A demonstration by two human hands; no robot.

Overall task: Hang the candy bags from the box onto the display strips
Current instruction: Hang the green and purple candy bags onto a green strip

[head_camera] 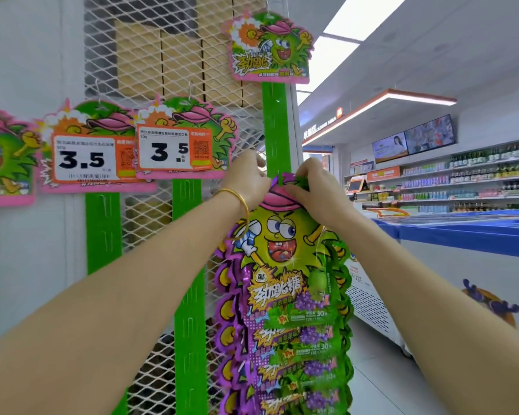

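A green and purple candy bag point(282, 244) with a cartoon face hangs against the rightmost green display strip point(275, 127). My left hand point(246, 178) and my right hand point(315, 190) both pinch the bag's top edge at the strip. Below it, several more candy bags point(300, 363) hang overlapped down the same strip. The box is not in view.
Two more green strips point(189, 265) point(102, 232) hang bare on the white mesh panel point(150, 49), each under a cartoon header with a 3.5 price card point(168, 148). A blue-rimmed chest freezer point(462, 235) stands to the right, with stocked shelves point(462, 181) behind it.
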